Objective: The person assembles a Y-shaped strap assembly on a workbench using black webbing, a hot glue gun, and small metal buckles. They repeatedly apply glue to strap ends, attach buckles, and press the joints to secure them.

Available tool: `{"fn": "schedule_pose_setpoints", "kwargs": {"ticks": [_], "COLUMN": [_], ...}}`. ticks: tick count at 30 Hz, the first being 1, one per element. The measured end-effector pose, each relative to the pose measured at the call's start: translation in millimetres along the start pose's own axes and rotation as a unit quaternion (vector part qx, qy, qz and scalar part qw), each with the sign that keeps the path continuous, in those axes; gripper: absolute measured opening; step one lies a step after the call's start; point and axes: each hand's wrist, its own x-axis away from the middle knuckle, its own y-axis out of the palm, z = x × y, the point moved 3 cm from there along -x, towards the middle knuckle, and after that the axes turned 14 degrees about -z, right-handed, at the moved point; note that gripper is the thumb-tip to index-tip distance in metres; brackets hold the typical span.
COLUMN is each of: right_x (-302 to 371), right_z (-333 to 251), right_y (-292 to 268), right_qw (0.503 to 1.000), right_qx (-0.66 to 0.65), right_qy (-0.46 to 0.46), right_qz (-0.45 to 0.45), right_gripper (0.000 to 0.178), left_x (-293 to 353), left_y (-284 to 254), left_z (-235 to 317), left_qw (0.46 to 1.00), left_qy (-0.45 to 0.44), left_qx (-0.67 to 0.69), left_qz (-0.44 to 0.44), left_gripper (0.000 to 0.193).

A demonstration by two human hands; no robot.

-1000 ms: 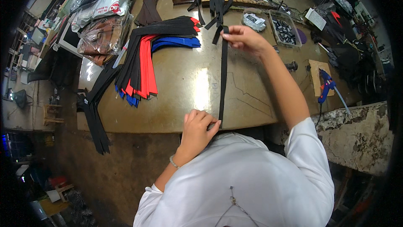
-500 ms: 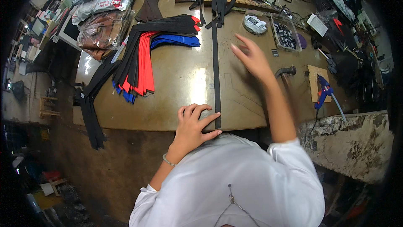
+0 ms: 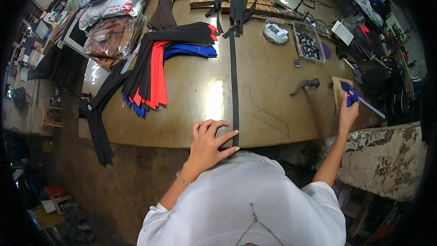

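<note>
A long black strap (image 3: 234, 80) runs straight from the far side of the table to its near edge. My left hand (image 3: 210, 143) lies spread beside its near end, with the thumb and index fingertips touching the strap. At the right, my right hand (image 3: 348, 113) is wrapped round the handle of a blue hot glue gun (image 3: 350, 94). A pale glue stick (image 3: 372, 108) juts from the gun's back end. Under the gun lies a piece of tan cardboard (image 3: 337, 87). More black straps (image 3: 238, 7) are bunched at the strap's far end.
Stacked black, red and blue strips (image 3: 159, 75) lie at the left, near plastic-wrapped bundles (image 3: 111, 41). A hammer (image 3: 306, 85) rests right of the strap. Beyond it are a tub of small dark pieces (image 3: 309, 41), a round container (image 3: 276, 32) and a wooden bar (image 3: 268, 8).
My right hand has swung from beside the strap over to the right and taken hold of the glue gun. My left hand stays at the strap's near end.
</note>
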Motion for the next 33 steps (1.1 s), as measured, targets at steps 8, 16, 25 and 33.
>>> {"fn": "schedule_pose_setpoints", "kwargs": {"ticks": [8,16,25,33], "right_x": [103,97,72,94], "right_z": [-138,-135,-146,-157], "right_y": [123,138,154,130], "right_qw": [0.836,0.813,0.816,0.733], "right_qx": [0.003,0.044,0.052,0.251], "right_qy": [-0.398,-0.407,-0.429,-0.588], "right_qz": [-0.377,-0.414,-0.384,-0.231], "right_gripper": [0.047,0.044,0.043,0.038], "left_x": [1,1,2,2], "left_y": [0,0,0,-3], "left_z": [0,-1,-1,0], "left_qw": [1.0,1.0,1.0,1.0], "left_qy": [0.001,-0.004,0.008,-0.003], "left_qx": [0.001,-0.001,-0.009,0.006], "left_qz": [0.008,-0.001,0.017,-0.021], "left_gripper": [0.04,0.04,0.041,0.048]}}
